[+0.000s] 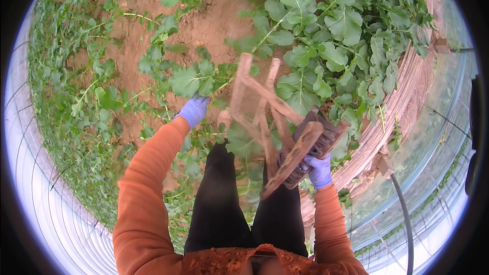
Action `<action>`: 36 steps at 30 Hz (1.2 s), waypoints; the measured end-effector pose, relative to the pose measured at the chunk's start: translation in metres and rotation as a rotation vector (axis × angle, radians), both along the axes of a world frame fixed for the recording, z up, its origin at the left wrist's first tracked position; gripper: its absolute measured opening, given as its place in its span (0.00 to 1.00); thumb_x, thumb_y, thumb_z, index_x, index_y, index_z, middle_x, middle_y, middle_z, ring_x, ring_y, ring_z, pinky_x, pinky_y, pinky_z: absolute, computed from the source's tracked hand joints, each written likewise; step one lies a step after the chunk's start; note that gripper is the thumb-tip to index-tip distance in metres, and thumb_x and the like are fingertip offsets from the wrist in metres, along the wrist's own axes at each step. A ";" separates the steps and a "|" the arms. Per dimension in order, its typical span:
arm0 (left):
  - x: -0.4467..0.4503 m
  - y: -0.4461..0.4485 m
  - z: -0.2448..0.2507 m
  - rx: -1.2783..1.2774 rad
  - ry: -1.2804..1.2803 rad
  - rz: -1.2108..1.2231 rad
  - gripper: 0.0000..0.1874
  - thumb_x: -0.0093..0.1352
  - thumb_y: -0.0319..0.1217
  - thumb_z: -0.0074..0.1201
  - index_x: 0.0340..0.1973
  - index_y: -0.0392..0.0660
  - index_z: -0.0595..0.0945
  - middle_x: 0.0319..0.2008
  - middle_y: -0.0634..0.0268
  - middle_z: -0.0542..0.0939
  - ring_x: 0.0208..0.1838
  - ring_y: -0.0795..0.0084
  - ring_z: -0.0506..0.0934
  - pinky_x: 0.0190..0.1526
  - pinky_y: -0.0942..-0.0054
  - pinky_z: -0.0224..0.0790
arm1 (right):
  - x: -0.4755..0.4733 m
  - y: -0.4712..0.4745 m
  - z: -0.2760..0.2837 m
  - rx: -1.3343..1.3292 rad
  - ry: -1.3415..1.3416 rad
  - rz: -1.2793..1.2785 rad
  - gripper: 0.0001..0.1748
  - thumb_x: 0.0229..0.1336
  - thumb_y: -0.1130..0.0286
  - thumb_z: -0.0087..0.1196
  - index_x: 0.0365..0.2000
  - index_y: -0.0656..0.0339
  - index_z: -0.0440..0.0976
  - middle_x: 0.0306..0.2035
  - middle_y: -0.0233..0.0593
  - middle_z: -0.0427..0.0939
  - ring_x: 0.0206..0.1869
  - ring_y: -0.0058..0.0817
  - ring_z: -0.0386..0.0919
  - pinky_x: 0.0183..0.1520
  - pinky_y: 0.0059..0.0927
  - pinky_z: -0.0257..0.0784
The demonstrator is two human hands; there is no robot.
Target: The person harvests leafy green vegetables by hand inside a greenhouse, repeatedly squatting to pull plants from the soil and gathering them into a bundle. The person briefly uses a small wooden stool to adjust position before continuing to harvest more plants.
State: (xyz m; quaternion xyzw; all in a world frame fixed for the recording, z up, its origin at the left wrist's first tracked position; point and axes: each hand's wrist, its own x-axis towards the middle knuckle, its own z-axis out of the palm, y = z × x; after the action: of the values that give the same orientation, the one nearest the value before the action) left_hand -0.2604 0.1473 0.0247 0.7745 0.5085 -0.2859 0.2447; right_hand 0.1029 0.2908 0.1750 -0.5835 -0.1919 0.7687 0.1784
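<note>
A purple-gloved right hand, my right hand, grips a small folding wooden stool by its dark woven seat. The stool is tipped over in the air in front of my right leg, its legs pointing forward and left. To the left, my left hand, also gloved, reaches down to a broad lobed green leaf. Its fingertips are partly hidden at the leaf's edge, so I cannot tell whether they pinch anything. Below the stool, leafy plants stand around my black-trousered legs.
Bare reddish soil lies ahead between plants. A dense leafy stand fills the front right. Beyond it run crumpled clear plastic sheeting and a greenhouse film wall. A grey pipe curves at the right. More plants spread left.
</note>
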 end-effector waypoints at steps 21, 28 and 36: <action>0.022 0.013 0.023 -0.092 0.043 0.229 0.12 0.59 0.30 0.46 0.38 0.47 0.79 0.57 0.61 0.67 0.63 0.64 0.61 0.61 0.53 0.48 | -0.095 -0.010 -0.068 -0.042 -0.223 0.042 0.04 0.46 0.74 0.57 0.23 0.64 0.75 0.19 0.31 0.74 0.15 0.18 0.70 0.16 0.18 0.64; 0.021 0.011 0.025 -0.071 0.053 0.112 0.12 0.60 0.29 0.45 0.38 0.44 0.77 0.58 0.59 0.66 0.61 0.61 0.62 0.58 0.53 0.54 | -0.062 0.008 -0.108 -0.052 -0.214 0.005 0.03 0.44 0.76 0.55 0.24 0.64 0.75 0.19 0.33 0.74 0.16 0.20 0.69 0.17 0.21 0.66; 0.018 0.015 0.024 -0.075 0.047 0.147 0.11 0.59 0.29 0.46 0.36 0.44 0.77 0.57 0.59 0.68 0.56 0.62 0.68 0.57 0.56 0.57 | -0.063 0.046 -0.151 -0.052 -0.241 -0.151 0.05 0.42 0.75 0.56 0.24 0.65 0.74 0.19 0.34 0.73 0.18 0.23 0.69 0.19 0.24 0.64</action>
State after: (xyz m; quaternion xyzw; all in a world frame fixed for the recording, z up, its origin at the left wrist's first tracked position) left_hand -0.2428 0.1624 0.0486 0.7184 0.5586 -0.3041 0.2816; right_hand 0.0400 0.3370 0.0245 -0.6887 -0.1475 0.6822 0.1963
